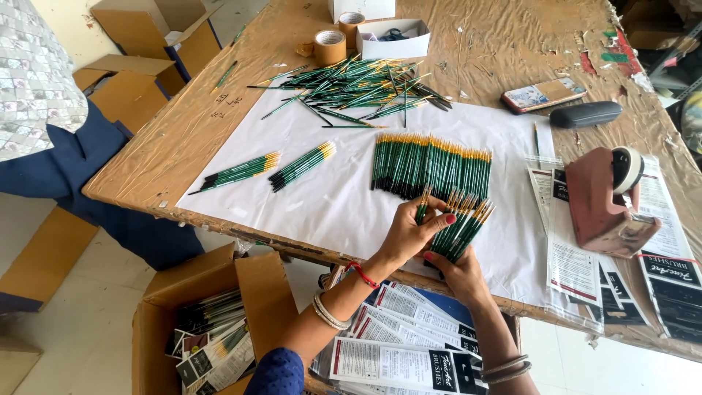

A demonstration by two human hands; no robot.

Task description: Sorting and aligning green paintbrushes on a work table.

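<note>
While both hands meet low in the middle of the frame, the right hand (457, 274) holds a small bunch of green paintbrushes (462, 225) from below, its fingers wrapped around the dark handle ends. The gold bands and tips of that bunch fan out toward the upper right. The left hand (411, 232) sits just beside it, and its fingers pinch one single brush (422, 205) at the top of the bunch.

Both hands are over a big white paper sheet (333, 197) that lies on the brown counter (175, 143). Just above the hands, a neat row of brushes (431, 164) lies side by side on the paper. Two smaller bundles (270, 170) lie to the left of the row. A messy pile of brushes (358, 88) sits near the top middle of the frame.

Two tape rolls (330, 45) and a white box (395, 40) are near the top. A red tape dispenser (603, 201) stands on the right, on printed packets (578, 249). A phone (542, 93) and a dark case (585, 114) lie at the upper right. At the lower left, an open cardboard box (212, 322) holds packed brushes.
</note>
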